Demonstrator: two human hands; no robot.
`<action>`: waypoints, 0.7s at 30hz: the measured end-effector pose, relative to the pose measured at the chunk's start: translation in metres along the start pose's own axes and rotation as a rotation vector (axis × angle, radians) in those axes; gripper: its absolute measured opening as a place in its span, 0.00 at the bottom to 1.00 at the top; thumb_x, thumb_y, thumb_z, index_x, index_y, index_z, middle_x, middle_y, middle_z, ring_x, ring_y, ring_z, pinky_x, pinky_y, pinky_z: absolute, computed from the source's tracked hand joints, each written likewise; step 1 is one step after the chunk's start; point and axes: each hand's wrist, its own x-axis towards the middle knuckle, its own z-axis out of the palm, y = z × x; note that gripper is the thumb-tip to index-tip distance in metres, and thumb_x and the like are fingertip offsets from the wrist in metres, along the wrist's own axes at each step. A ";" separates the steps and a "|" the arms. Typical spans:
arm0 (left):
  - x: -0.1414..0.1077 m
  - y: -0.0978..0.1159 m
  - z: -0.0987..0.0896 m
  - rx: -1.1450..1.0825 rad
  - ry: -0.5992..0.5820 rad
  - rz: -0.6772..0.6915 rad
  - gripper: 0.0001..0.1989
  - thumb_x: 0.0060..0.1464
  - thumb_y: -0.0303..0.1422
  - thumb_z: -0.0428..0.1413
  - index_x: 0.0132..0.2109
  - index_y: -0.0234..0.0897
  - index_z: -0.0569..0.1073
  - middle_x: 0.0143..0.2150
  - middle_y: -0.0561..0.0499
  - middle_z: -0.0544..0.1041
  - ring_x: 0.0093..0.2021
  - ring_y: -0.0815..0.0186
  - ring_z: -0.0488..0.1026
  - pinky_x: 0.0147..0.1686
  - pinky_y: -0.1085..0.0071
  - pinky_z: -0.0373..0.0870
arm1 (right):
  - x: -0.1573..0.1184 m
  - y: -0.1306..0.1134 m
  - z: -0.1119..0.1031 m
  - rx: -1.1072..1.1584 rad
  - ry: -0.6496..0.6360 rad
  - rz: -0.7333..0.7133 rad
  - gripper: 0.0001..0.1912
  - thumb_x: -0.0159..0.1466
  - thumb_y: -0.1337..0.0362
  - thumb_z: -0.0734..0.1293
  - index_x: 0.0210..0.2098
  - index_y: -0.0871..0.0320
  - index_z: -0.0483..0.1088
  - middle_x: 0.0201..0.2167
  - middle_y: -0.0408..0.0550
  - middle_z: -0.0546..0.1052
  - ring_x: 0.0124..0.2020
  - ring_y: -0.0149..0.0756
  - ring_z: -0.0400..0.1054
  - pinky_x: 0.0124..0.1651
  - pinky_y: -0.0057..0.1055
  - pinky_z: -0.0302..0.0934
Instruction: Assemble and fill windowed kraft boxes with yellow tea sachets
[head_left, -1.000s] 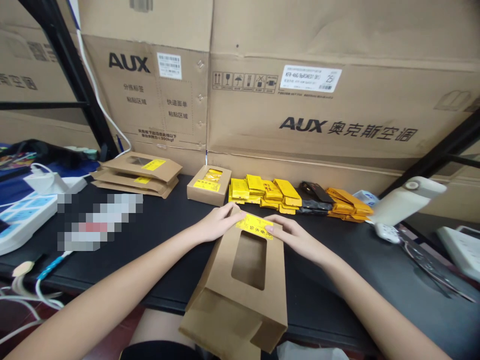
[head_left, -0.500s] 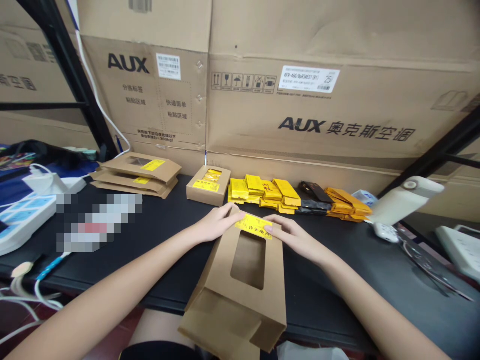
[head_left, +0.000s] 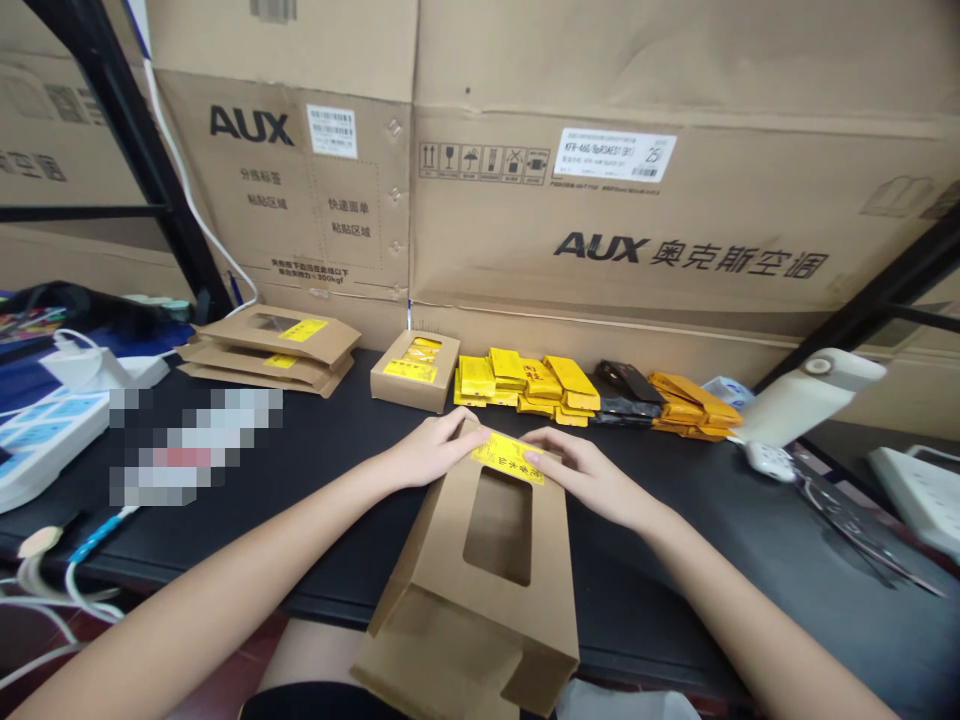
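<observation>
Between my two hands is a brown cardboard box (head_left: pixel 442 560) with a cut-out window and a yellow label (head_left: pixel 514 458) at its far end. The near end stands open, its flaps hanging toward me. My left hand (head_left: pixel 439 447) grips the far left corner, thumb on top by the label. On the far right corner, my right hand (head_left: pixel 585 470) holds the box with its thumb on the label's edge. Fingers behind the far end are partly hidden. Beyond my hands sit a windowed box (head_left: pixel 409 391) with yellow packets inside and a pile of yellow packets (head_left: pixel 525 378).
Flattened boxes (head_left: pixel 330 345) are stacked at the back left. Black packets (head_left: pixel 628 392) and orange packets (head_left: pixel 691 402) line the back right, beside a pale bottle (head_left: pixel 802 400) and glasses (head_left: pixel 847 525). A power strip (head_left: pixel 52 430) and cables lie left. Large cartons (head_left: pixel 487 240) wall the back.
The box's near end has shifted slightly downward and tilted a little. Both hands keep nearly the same hold. The view has moved slightly.
</observation>
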 end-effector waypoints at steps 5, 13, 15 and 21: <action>0.001 0.000 0.000 0.026 -0.006 -0.003 0.19 0.58 0.50 0.47 0.44 0.39 0.68 0.42 0.48 0.76 0.45 0.57 0.71 0.47 0.64 0.63 | -0.001 0.001 0.000 -0.022 -0.005 -0.016 0.20 0.66 0.49 0.61 0.47 0.57 0.69 0.45 0.52 0.76 0.44 0.44 0.70 0.45 0.39 0.64; 0.001 -0.001 0.000 0.039 -0.007 -0.010 0.19 0.59 0.50 0.47 0.44 0.40 0.68 0.43 0.49 0.76 0.45 0.59 0.71 0.48 0.64 0.63 | -0.001 0.001 0.000 -0.031 -0.007 -0.020 0.21 0.66 0.48 0.61 0.47 0.58 0.70 0.44 0.52 0.76 0.43 0.43 0.70 0.44 0.38 0.65; 0.002 -0.001 0.000 0.041 -0.008 -0.013 0.20 0.59 0.50 0.47 0.45 0.40 0.68 0.43 0.49 0.76 0.45 0.59 0.71 0.48 0.64 0.63 | -0.001 0.000 -0.001 -0.038 -0.005 -0.024 0.21 0.66 0.48 0.61 0.47 0.59 0.70 0.44 0.52 0.76 0.43 0.43 0.70 0.43 0.38 0.65; 0.003 -0.001 0.000 0.042 -0.006 -0.012 0.20 0.59 0.50 0.47 0.44 0.39 0.69 0.43 0.49 0.76 0.45 0.59 0.71 0.47 0.65 0.63 | -0.002 0.000 -0.001 -0.048 -0.003 -0.020 0.21 0.66 0.48 0.61 0.47 0.59 0.70 0.44 0.52 0.76 0.43 0.43 0.70 0.44 0.38 0.65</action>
